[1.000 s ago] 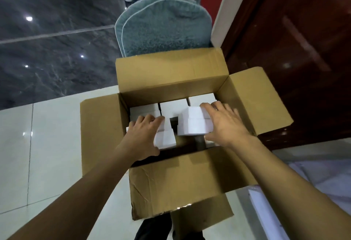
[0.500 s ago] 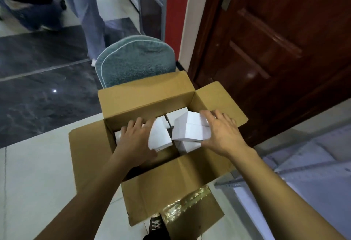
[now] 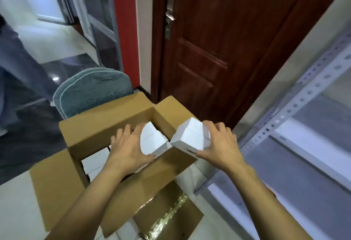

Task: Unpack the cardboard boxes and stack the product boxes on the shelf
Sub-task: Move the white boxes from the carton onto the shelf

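An open cardboard box [image 3: 106, 124] stands on the floor with its flaps spread. My left hand [image 3: 127, 147] grips a stack of white product boxes [image 3: 152, 142] above the box's right half. My right hand [image 3: 221, 145] grips another stack of white product boxes [image 3: 191, 135], lifted over the box's right front corner. More white boxes [image 3: 95, 161] lie inside at the lower left. The grey metal shelf [image 3: 296, 105] with perforated posts stands to the right.
A dark red wooden door [image 3: 218, 50] is behind the box. A teal mat [image 3: 93, 91] lies beyond the box's far flap. A person's legs [image 3: 13, 72] are at the far left. A flap with gold tape [image 3: 167, 219] hangs at the near side.
Both hands have lifted their stacks of white boxes up out of the carton and toward the right. The view has swung up and right, so the shelf fills the right side.
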